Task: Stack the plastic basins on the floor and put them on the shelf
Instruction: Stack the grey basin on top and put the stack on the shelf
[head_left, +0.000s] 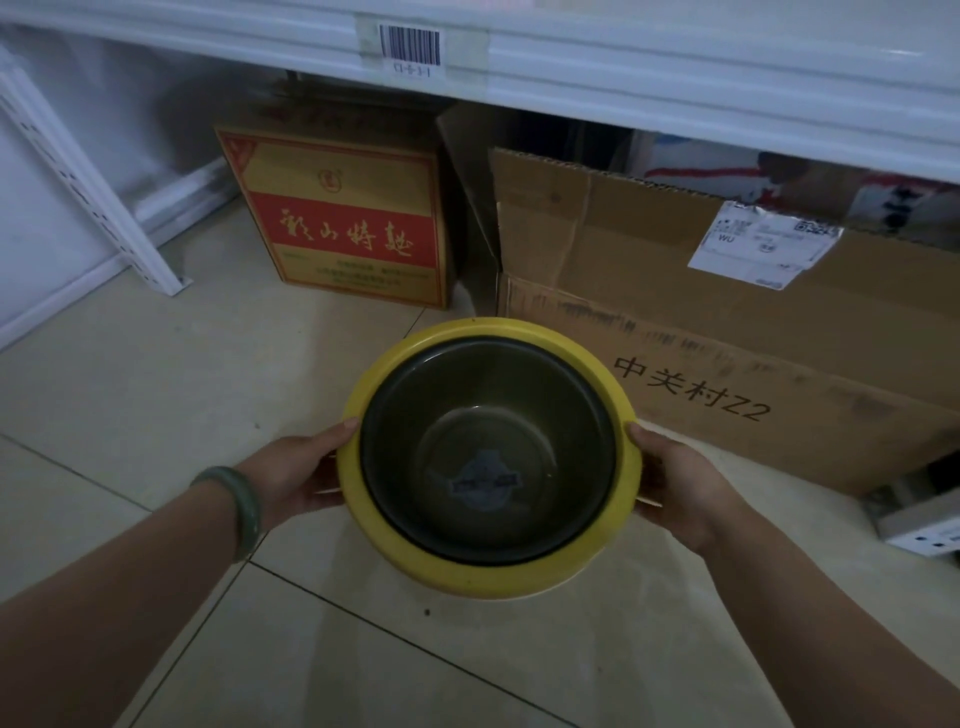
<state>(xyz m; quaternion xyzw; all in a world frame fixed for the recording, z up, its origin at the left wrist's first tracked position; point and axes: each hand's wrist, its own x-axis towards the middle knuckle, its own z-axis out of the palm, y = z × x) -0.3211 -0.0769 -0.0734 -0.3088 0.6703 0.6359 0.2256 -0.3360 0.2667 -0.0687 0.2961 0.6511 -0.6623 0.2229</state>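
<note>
A dark basin (488, 452) sits nested inside a yellow basin (524, 582), the two forming one stack held above the tiled floor. My left hand (301, 470) grips the yellow rim on its left side, thumb on top. My right hand (680, 483) grips the rim on the right the same way. A faded label shows on the dark basin's bottom. The white shelf (623, 73) runs across the top of the view, above and beyond the stack.
Under the shelf stand a red and yellow carton (348, 223) and a large brown cardboard box (727, 332). A white slotted shelf upright (88, 182) leans at the left. A small white box (919, 525) lies at the right edge. Tiled floor (156, 374) spreads below.
</note>
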